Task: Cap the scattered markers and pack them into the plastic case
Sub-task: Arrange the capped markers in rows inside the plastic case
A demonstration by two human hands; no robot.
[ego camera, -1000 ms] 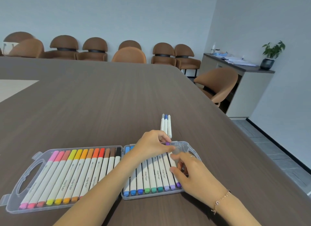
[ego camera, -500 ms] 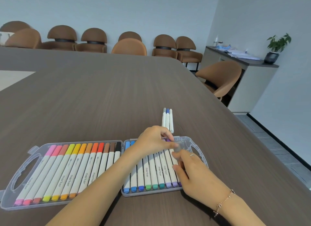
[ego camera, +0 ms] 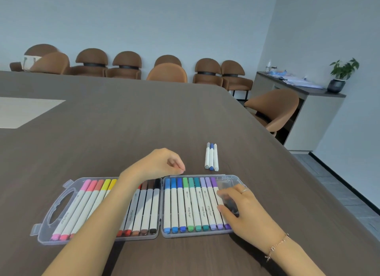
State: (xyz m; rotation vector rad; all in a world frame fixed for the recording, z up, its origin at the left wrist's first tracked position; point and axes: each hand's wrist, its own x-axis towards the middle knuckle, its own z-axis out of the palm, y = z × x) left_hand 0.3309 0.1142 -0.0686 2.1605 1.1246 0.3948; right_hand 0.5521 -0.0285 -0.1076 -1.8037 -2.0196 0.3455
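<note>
An open clear plastic case (ego camera: 61,201) lies on the table, both halves filled with rows of capped white markers. Warm colours fill the left half, blues, greens and purples the right. My left hand (ego camera: 162,162) hovers over the case's far edge with fingers curled to the thumb and nothing in it; its forearm hides some markers in the left half. My right hand (ego camera: 244,210) rests on the right half, index and thumb tips touching the rightmost purple marker (ego camera: 214,185) lying in its slot. Three loose capped markers (ego camera: 211,156) lie side by side just beyond the case.
The dark wooden table (ego camera: 123,121) stretches far ahead and to the left, with a pale inset panel (ego camera: 24,111) at the far left. Brown chairs (ego camera: 166,72) line the far side. A side cabinet (ego camera: 316,111) with a potted plant (ego camera: 341,74) stands at the right.
My left hand has let go of the purple marker and lifted back to the left, off the right half. The purple marker now lies in its slot. My right hand stays on it.
</note>
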